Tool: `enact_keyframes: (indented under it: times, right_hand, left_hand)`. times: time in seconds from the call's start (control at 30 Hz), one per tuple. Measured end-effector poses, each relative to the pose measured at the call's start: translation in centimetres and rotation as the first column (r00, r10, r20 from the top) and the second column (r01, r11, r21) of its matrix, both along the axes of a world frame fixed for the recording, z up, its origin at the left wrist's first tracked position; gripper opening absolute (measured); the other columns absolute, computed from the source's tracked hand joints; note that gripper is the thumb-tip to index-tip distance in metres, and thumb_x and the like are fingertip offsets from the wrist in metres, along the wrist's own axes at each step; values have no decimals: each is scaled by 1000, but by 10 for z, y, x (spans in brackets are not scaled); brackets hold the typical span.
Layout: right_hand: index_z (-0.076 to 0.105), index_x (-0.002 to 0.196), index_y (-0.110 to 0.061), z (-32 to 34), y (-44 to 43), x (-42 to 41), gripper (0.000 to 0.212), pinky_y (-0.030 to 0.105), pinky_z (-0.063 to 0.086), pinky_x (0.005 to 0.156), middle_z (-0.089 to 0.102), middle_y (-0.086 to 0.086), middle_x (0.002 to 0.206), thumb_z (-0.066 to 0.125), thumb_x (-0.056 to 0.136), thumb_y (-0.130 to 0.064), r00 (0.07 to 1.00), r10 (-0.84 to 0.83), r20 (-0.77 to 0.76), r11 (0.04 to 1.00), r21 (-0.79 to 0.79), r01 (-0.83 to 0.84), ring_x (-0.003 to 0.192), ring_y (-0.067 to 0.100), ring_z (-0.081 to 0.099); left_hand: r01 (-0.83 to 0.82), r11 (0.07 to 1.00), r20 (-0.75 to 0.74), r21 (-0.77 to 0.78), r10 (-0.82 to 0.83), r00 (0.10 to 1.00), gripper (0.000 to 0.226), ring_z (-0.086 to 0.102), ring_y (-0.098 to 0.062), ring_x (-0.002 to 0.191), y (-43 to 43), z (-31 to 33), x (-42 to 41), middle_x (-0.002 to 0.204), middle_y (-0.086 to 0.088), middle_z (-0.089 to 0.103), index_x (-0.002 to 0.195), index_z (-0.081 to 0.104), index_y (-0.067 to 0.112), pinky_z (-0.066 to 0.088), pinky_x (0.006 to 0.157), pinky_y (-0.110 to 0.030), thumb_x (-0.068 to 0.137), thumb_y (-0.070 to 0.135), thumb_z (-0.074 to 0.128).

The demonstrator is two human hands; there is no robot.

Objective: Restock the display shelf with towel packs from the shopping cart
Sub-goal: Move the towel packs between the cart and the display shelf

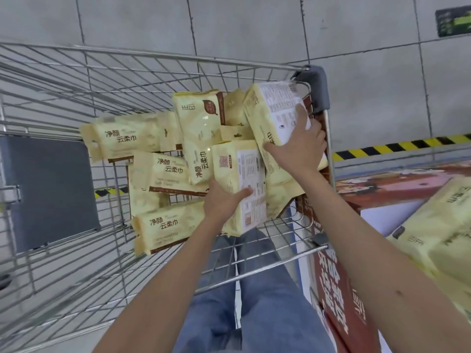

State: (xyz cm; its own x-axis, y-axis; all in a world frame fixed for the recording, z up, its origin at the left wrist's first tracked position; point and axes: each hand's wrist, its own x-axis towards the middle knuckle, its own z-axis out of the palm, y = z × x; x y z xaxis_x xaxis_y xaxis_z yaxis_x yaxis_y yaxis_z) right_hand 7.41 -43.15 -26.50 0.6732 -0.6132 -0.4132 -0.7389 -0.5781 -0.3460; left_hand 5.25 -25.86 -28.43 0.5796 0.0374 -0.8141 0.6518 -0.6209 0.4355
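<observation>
l hand (pixel 224 200) grips a towel pack (pixel 235 174) at its near end, thumb on label face; long axis runs away from person. r hand (pixel 298 146) clasps a 2nd pack (pixel 272 108) just right of it, tilted, far end by cart (pixel 153 54) corner. more packs (pixel 163 171) lie left of l hand, in cart.

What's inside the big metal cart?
Many yellow towel packs lie piled inside the cart. The left hand and right hand each hold one. Any packs beneath the pile are covered.
</observation>
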Motion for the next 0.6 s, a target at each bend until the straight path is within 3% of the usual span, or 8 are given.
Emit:
enact_keyframes:
  times: [0.17,0.3,0.4,0.5,0.6]
  right_hand:
    - [24,145,-29,16,-4,-4,103,45,32,106,40,14,140,80,60,-48,997,-17,70,990,143,7,128,34,37]
    - [31,142,-30,42,3,-15,102,47,37,104,45,4,140,85,56,-43,974,-135,183,948,310,73,128,26,42]
    - [34,139,-31,63,12,-28,103,50,42,101,45,-4,140,86,50,-43,917,-307,253,839,526,135,126,21,46]
    - [37,134,-39,79,20,-43,107,53,47,97,46,-6,140,86,39,-49,868,-451,210,706,678,203,124,22,50]
    - [39,134,-34,90,25,-57,92,50,56,81,51,2,136,88,57,-26,799,-597,72,488,823,290,109,27,62]
  left_hand:
    - [16,1000,-1,18,-16,1000,83,58,-25,113,27,23,2,126,0,58,129,39,16,46,97,-45,63,40,84]
    - [-143,988,6,-49,144,990,75,62,-25,107,54,55,0,123,-2,61,126,43,15,49,94,-46,65,31,84]
    - [-255,962,42,-97,260,965,64,62,-24,104,76,81,-3,118,0,61,120,44,19,49,93,-44,68,25,82]
    - [-332,933,89,-138,345,934,60,61,-24,101,95,105,-8,115,-1,60,121,45,18,49,84,-38,72,20,80]
    - [-388,899,105,-202,413,904,56,64,-24,98,112,122,-17,115,-4,64,121,48,18,51,82,-40,74,18,78]
